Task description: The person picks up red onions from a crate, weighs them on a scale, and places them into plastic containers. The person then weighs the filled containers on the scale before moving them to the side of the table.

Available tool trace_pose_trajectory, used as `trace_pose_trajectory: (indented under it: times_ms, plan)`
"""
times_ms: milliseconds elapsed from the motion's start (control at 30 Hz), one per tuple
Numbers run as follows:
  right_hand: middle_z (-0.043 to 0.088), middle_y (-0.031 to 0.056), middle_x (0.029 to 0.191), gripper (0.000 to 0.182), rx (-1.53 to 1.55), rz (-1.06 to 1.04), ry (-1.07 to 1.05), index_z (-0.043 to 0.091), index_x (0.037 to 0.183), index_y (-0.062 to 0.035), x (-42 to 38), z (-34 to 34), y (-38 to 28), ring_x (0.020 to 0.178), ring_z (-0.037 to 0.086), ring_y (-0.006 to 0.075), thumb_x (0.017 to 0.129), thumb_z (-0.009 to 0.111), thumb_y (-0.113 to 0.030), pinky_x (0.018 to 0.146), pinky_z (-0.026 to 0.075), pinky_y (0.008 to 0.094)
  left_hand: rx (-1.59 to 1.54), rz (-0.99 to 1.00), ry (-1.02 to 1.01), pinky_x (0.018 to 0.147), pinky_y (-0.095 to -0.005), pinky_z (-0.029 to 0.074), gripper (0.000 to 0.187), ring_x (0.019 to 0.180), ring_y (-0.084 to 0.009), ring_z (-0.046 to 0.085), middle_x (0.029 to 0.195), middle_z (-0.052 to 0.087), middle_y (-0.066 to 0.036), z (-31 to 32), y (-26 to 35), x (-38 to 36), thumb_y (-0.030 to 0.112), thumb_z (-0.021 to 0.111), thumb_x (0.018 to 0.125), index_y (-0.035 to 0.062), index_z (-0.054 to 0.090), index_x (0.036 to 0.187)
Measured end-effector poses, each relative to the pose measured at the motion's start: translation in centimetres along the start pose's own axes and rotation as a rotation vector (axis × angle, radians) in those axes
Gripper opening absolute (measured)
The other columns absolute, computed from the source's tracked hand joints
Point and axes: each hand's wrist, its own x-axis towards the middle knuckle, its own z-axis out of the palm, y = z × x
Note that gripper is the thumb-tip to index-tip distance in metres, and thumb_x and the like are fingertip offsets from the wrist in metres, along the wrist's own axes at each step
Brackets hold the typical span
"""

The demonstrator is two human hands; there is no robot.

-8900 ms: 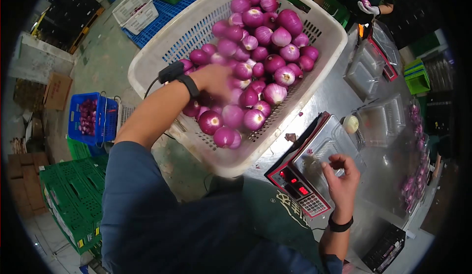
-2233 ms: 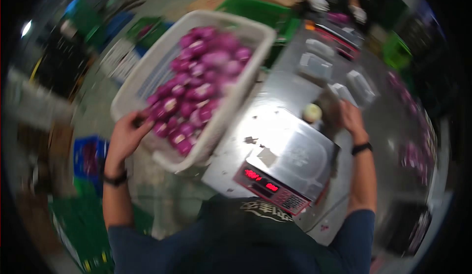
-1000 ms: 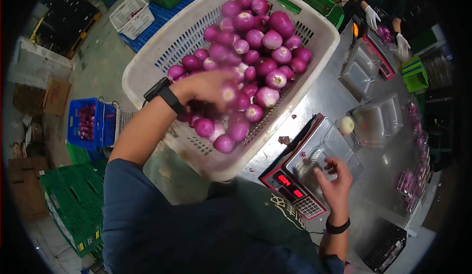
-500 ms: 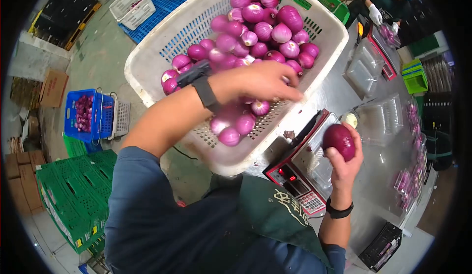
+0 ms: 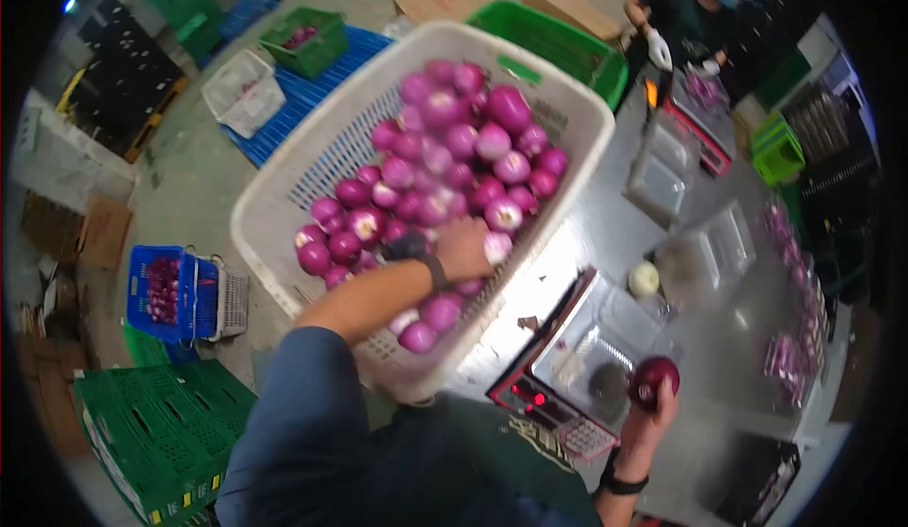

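Note:
A large white plastic basket [image 5: 588,144] holds a heap of peeled purple onions [image 5: 437,158]. My left hand [image 5: 463,248] reaches down among them near the basket's right side, beside a pale-topped onion [image 5: 497,247]. Its fingers are hidden, so any grip does not show. In my right hand [image 5: 653,423] is a dark red onion [image 5: 654,382], with the fingers wrapped round it. It is at the right edge of a clear plastic tray [image 5: 594,338], which sits on a red digital scale [image 5: 558,404].
On the metal table [image 5: 728,347] lie a pale peeled onion [image 5: 644,279], more clear trays [image 5: 659,172] and packed onions [image 5: 787,366]. Across it a person in a white glove [image 5: 659,51] stands by another scale [image 5: 698,139]. Green crates [image 5: 165,423] and a blue onion basket [image 5: 200,290] stand on the left.
My left hand has gone from above the onions down in among them. My right hand, still holding the red onion, appears lower beside the tray. The whole view has shifted.

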Motion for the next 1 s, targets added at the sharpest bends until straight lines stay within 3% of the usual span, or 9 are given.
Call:
trace_pose_trajectory:
  times_ms: [100, 167, 367, 500, 533, 667, 700, 833, 1000]
  plan:
    - [0.065, 0.0131, 0.11, 0.051, 0.047, 0.02, 0.049, 0.059, 0.124, -0.0007, 0.1, -1.2, 1.0, 0.093, 0.067, 0.0251, 0.095, 0.068, -0.042, 0.082, 0.059, 0.0426, 0.088, -0.041, 0.061, 0.091, -0.0511, 0.049, 0.066, 0.108, -0.0389, 0.061, 0.107, 0.068, -0.019, 0.5, 0.9, -0.5, 0.048, 0.084, 0.065, 0.0004, 0.066, 0.107]
    - [0.069, 0.0097, 0.105, 0.051, 0.061, -0.006, 0.091, 0.061, 0.123, -0.0056, 0.3, -1.3, 1.7, 0.09, 0.071, 0.0273, 0.094, 0.069, -0.047, 0.068, 0.055, 0.0343, 0.037, -0.023, 0.006, 0.091, -0.0496, 0.048, 0.066, 0.11, -0.0381, 0.06, 0.108, 0.068, -0.019, -1.3, 1.3, -1.1, 0.044, 0.084, 0.062, 0.0007, 0.066, 0.109]
    - [0.07, 0.0118, 0.107, 0.052, 0.104, 0.003, 0.03, 0.062, 0.122, -0.0024, 0.9, -2.8, 1.3, 0.095, 0.071, 0.029, 0.094, 0.07, -0.045, 0.071, 0.057, 0.0382, -0.147, -0.013, -0.085, 0.095, -0.0541, 0.049, 0.075, 0.112, -0.0398, 0.061, 0.119, 0.067, -0.021, -3.7, 1.0, -1.2, 0.044, 0.088, 0.059, -0.0014, 0.064, 0.113]
    - [0.07, 0.0141, 0.11, 0.053, 0.17, 0.004, 0.041, 0.061, 0.125, -0.0013, 1.4, -4.6, 2.2, 0.101, 0.071, 0.0302, 0.094, 0.07, -0.043, 0.076, 0.059, 0.0408, -0.623, -0.128, -0.212, 0.088, -0.0417, 0.055, 0.095, 0.11, -0.029, 0.065, 0.11, 0.066, -0.022, -11.8, 2.5, -3.8, 0.026, 0.093, 0.059, -0.0092, 0.05, 0.136]
    - [0.07, 0.0146, 0.111, 0.052, 0.191, 0.007, 0.042, 0.061, 0.125, -0.0011, 1.5, -4.8, 2.2, 0.103, 0.071, 0.0305, 0.094, 0.07, -0.042, 0.078, 0.059, 0.0415, -0.782, -0.183, -0.261, 0.08, -0.0376, 0.058, 0.092, 0.107, -0.024, 0.064, 0.11, 0.064, -0.017, -13.5, 3.0, -4.5, 0.015, 0.092, 0.063, -0.0042, 0.043, 0.138]
    - [0.07, 0.015, 0.112, 0.053, 0.202, 0.002, 0.004, 0.059, 0.13, -0.0033, 1.5, -5.1, 2.0, 0.106, 0.07, 0.0312, 0.093, 0.071, -0.039, 0.082, 0.06, 0.0433, -1.35, -0.012, -0.151, 0.083, -0.0347, 0.058, 0.085, 0.108, -0.0214, 0.064, 0.122, 0.059, -0.01, -17.0, 5.9, -8.3, 0.001, 0.086, 0.068, 0.0042, 0.044, 0.141]
    - [0.07, 0.0149, 0.112, 0.053, 0.196, 0.001, 0.006, 0.058, 0.13, -0.004, 1.5, -4.9, 1.8, 0.106, 0.07, 0.0313, 0.093, 0.072, -0.039, 0.083, 0.06, 0.0433, -1.542, -0.004, -0.19, 0.086, -0.0353, 0.059, 0.084, 0.109, -0.0206, 0.064, 0.123, 0.059, -0.01, -17.5, 7.2, -9.7, 0.005, 0.087, 0.071, 0.0071, 0.043, 0.143]
    - [0.067, 0.0142, 0.118, 0.06, 0.234, 0.03, -0.032, 0.053, 0.139, -0.0061, 1.6, -4.7, 0.8, 0.104, 0.069, 0.0304, 0.089, 0.073, -0.032, 0.085, 0.06, 0.0427, -1.779, 0.152, -0.321, 0.086, -0.0358, 0.061, 0.074, 0.109, -0.0207, 0.066, 0.124, 0.062, -0.009, -16.0, 11.5, -14.1, 0.019, 0.088, 0.081, 0.0115, 0.046, 0.141]
    - [0.061, 0.0126, 0.125, 0.078, 0.144, -0.102, -0.123, 0.046, 0.15, -0.0075, -0.4, -3.1, -1.3, 0.104, 0.067, 0.0273, 0.077, 0.072, -0.011, 0.087, 0.06, 0.0406, -1.969, 0.0, -0.442, 0.092, -0.0386, 0.058, 0.069, 0.114, -0.0213, 0.064, 0.127, 0.06, -0.009, -10.9, 18.8, -18.2, 0.025, 0.084, 0.088, 0.0098, 0.045, 0.143]
